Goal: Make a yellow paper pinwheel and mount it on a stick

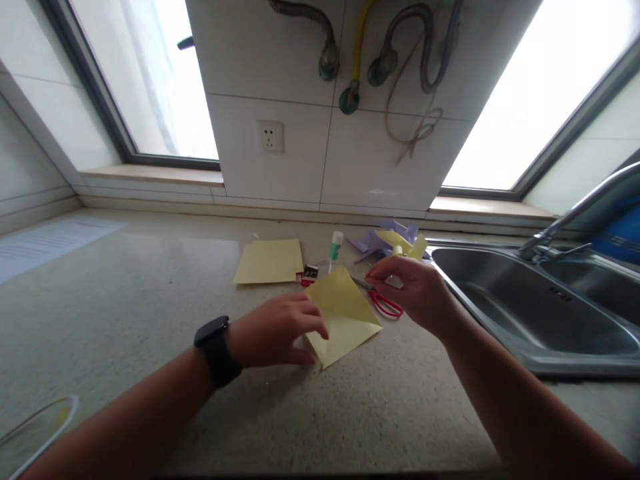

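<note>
A square of yellow paper (pixel 345 320) with crease lines lies cornerwise on the counter. My left hand (pixel 285 327), with a black watch on its wrist, rests at the paper's left corner, thumb and fingers apart. To the right, my right hand (pixel 417 287) is raised over a pair of scissors (pixel 387 307) with red handles. Its thumb and fingertips are pinched together near the blades; whatever they hold is too small or hidden to make out. Behind the paper are a glue stick (pixel 336 248) with a green label and a small red-edged box (pixel 310 275).
A stack of yellow paper (pixel 270 263) lies at the back left of my hands. Purple and yellow folded paper pinwheels (pixel 373 243) sit beside the steel sink (pixel 500 293) and its faucet (pixel 543 243). A printed sheet (pixel 55 243) is far left; a white cable (pixel 73 407) shows near the front.
</note>
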`<control>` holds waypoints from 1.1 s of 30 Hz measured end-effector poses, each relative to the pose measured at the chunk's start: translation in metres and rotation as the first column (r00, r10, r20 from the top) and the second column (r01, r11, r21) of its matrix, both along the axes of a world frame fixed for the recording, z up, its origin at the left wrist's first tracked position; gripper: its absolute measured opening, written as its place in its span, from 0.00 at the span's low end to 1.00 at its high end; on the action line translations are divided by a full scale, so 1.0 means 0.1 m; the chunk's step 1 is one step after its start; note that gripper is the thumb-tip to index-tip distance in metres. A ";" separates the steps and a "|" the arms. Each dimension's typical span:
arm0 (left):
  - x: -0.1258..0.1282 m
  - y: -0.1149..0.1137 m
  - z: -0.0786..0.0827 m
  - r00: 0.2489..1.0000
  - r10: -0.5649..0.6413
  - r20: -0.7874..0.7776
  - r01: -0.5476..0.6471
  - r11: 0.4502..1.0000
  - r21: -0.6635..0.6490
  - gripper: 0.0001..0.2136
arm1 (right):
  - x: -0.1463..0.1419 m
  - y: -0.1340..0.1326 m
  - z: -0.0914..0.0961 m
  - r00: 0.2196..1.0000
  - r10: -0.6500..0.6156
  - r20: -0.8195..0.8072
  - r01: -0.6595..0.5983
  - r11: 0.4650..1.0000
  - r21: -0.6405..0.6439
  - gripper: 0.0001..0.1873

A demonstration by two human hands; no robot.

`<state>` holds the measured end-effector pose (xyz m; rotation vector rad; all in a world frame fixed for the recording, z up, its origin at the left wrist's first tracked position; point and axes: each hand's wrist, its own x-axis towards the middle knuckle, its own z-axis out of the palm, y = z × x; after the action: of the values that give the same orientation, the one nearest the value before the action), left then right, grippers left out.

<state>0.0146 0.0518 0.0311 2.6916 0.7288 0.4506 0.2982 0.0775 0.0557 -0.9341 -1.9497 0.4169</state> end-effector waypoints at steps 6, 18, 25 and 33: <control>0.06 0.15 -0.26 0.987 -0.130 0.093 0.136 0.989 -0.052 0.02 | -0.12 0.02 -0.17 0.992 0.128 -0.016 -0.128 0.992 0.006 0.03; 0.13 0.10 -0.36 0.862 0.399 0.312 -0.222 0.851 -0.475 0.06 | -0.34 -0.24 -0.40 0.935 0.346 -0.072 -0.350 0.936 -0.039 0.07; 0.12 0.05 -0.36 0.763 0.529 0.370 -0.210 0.746 -0.632 0.05 | -0.43 -0.26 -0.42 0.940 0.336 -0.062 -0.339 0.940 -0.039 0.06; 0.13 0.04 -0.38 0.747 0.511 0.425 -0.136 0.743 -0.655 0.02 | -0.46 -0.29 -0.39 0.954 0.299 -0.033 -0.300 0.954 -0.019 0.08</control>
<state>0.0277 0.0558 -0.0067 1.6780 0.9713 0.9185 0.2521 0.0481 0.0165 -0.6415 -2.0692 0.6249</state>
